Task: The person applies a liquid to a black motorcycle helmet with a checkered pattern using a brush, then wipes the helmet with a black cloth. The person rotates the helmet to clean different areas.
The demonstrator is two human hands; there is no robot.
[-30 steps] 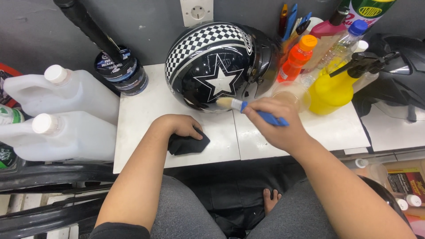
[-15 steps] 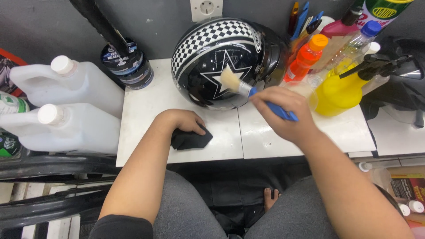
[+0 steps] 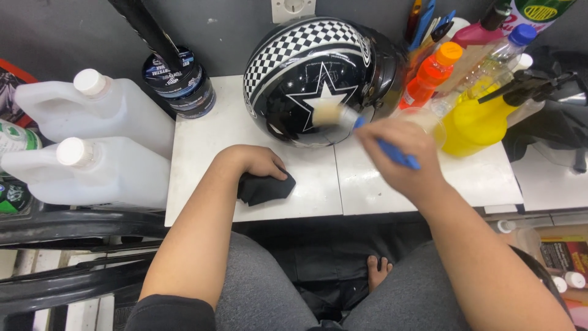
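Head view, left to right. At the far left, two white plastic jugs (image 3: 92, 141) with white caps lie beside the white counter (image 3: 306, 184); behind them a dark round tin (image 3: 179, 83) stands at the counter's back corner. My left hand (image 3: 254, 162) rests on the counter, fingers curled down and pressing on a folded black cloth (image 3: 264, 187), which lies flat just in front of the helmet. The black helmet (image 3: 318, 79), with a white star and a checkered band, sits on the counter near the dark wall, between my two hands and slightly beyond them. My right hand (image 3: 401, 156) is closed around the blue handle of a brush (image 3: 349, 119); the pale bristles touch the helmet's lower front, blurred. To the right of the helmet stand an orange bottle (image 3: 432, 76), a clear bottle with a blue cap (image 3: 490, 58) and a yellow spray bottle (image 3: 481, 119), close together. Below the counter edge my grey-clad legs and a bare foot (image 3: 376, 270) on a dark floor are visible.
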